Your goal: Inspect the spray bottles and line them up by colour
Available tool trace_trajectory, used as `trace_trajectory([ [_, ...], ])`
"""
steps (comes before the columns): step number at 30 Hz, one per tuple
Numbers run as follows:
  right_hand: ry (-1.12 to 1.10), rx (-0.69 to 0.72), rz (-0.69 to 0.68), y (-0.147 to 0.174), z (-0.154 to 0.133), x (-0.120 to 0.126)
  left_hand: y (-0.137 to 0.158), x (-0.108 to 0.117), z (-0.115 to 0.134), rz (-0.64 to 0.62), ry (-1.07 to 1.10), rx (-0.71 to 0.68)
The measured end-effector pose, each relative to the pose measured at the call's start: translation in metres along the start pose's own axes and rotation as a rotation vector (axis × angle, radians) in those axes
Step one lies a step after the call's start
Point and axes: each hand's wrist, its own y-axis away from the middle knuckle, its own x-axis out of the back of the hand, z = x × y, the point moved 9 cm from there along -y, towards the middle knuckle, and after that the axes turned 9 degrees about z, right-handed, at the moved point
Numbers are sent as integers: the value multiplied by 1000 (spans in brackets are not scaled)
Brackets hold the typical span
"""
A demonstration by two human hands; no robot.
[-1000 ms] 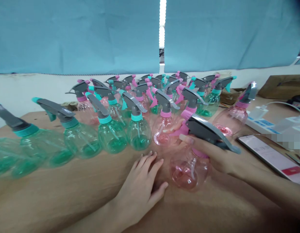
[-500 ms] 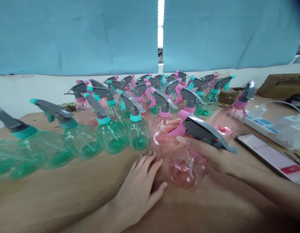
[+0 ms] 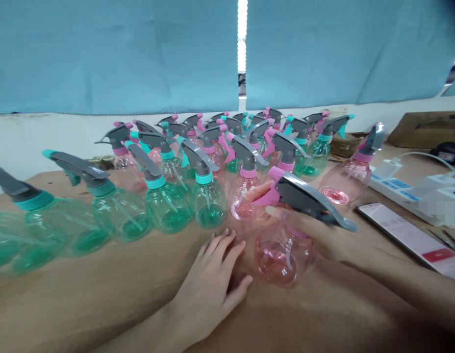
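Observation:
A clear pink spray bottle [image 3: 281, 257] with a grey head and pink trigger stands in front of me, slightly tilted. Wrapped around its neck, under the head, is my right hand [image 3: 304, 223]; one finger lies at the pink trigger and part of the hand is hidden behind the bottle. My left hand [image 3: 211, 279] lies on the wooden table [image 3: 113, 299], palm down, fingers spread and holding nothing. Just beyond its fingertips stands a green spray bottle [image 3: 209, 201]. Another pink spray bottle [image 3: 245, 196] stands right behind the held one.
A row of green spray bottles [image 3: 122, 215] runs to the left, with many more pink and green ones behind. To the right are a single pink bottle [image 3: 345, 181], a phone [image 3: 404, 235] and a white power strip [image 3: 400, 189]. Blue curtains [image 3: 113, 54] hang behind.
Both hands keep their places, with the right still around the pink spray bottle. The whole view has shifted very slightly; nothing else visibly moved.

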Motion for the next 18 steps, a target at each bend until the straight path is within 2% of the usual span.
trace_trajectory([
  [7,-142,-13,-132,-1,0,-12,0,1,-1,22,6,0],
  [12,-143,-60,-55,0,4,-7,0,0,-1,3,-4,0],
  [18,-161,-40,-88,-1,-1,-11,0,0,-1,7,-2,1],
])
